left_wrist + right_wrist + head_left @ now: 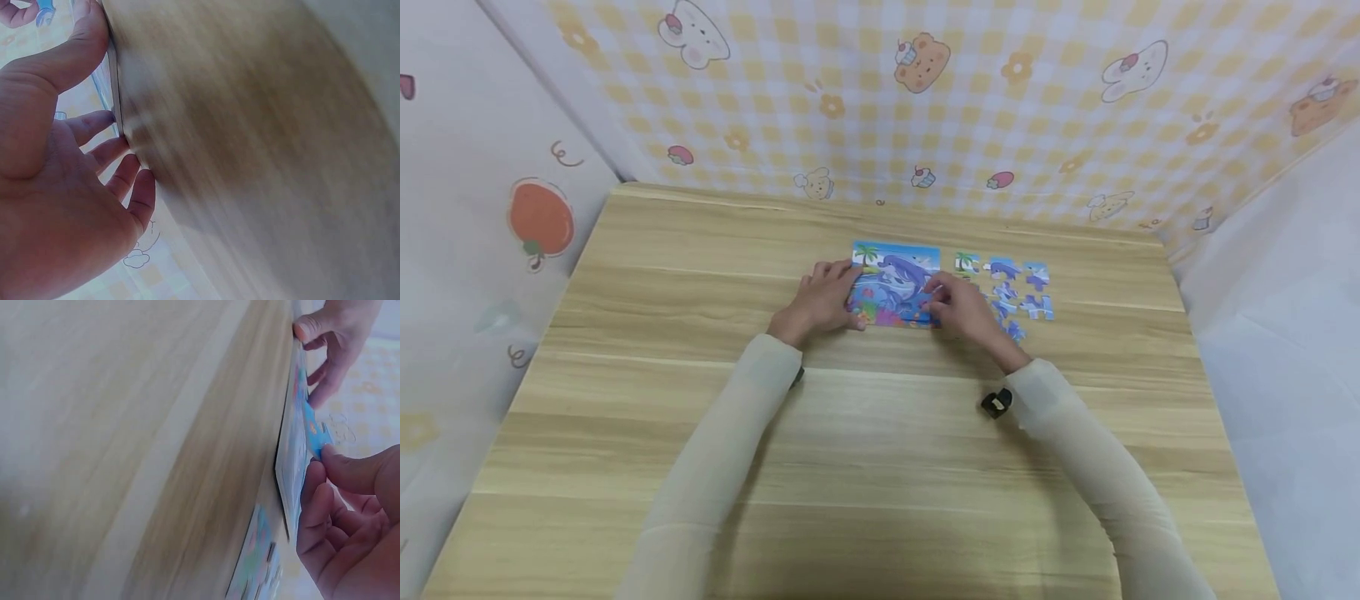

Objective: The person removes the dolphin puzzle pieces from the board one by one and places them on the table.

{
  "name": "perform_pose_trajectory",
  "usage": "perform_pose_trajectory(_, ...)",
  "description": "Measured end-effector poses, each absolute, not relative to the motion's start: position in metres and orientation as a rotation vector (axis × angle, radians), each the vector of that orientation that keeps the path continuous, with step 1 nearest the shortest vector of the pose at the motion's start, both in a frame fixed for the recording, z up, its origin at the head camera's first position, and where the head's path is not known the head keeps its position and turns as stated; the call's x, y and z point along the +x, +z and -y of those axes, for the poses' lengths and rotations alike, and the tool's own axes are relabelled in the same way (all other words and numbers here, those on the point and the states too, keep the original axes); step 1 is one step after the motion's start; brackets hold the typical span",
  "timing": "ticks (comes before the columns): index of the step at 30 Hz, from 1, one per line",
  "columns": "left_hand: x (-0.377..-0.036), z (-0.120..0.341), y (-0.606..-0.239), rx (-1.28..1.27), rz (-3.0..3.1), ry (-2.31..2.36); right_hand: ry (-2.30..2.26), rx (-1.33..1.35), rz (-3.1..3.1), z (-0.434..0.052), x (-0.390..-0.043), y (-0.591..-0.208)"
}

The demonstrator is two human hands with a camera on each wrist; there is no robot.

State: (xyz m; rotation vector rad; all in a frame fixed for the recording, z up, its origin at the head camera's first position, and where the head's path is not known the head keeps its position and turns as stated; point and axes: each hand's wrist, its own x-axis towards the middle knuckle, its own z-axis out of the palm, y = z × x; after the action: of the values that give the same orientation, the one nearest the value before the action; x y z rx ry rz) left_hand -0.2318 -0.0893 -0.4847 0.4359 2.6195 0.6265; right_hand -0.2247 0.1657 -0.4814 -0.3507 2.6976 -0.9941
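A flat dolphin jigsaw puzzle [901, 283], with a palm tree and coral in its picture, lies near the back of the table. My left hand [820, 302] rests along its left side, fingers spread and relaxed, with fingertips on the tabletop in the left wrist view. Between thumb and index finger my right hand [964, 308] pinches a blue puzzle piece [315, 432], tilted just over the puzzle. The other fingers of that hand curl beneath. In the head view most of the held piece is hard to make out.
Several loose puzzle pieces [1037, 307] lie right of the puzzle, some partly covered by the right hand. The wooden table [880, 450] meets a checked cloth backdrop [760, 108] behind, with white sheets on both sides. A small black device [997, 403] sits by the right wrist.
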Motion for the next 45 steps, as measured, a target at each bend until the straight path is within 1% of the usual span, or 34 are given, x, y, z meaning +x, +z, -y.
perform_pose_trajectory(8,-0.232,0.089,-0.484,0.434,-2.620,0.625,-1.108,-0.339,-2.630,-0.191,-0.223,-0.478)
perform_pose_trajectory(24,-0.231,0.091,-0.486,0.448,-2.620,0.642,-1.124,-0.157,-2.578,-0.257,-0.212,-0.478)
perform_pose_trajectory(36,-0.231,0.090,-0.486,0.459,-2.626,0.635,-1.072,-0.026,-2.556,-0.304,-0.200,-0.471)
perform_pose_trajectory(45,-0.231,0.089,-0.485,0.453,-2.625,0.636,-1.092,0.100,-2.517,-0.331,-0.193,-0.474)
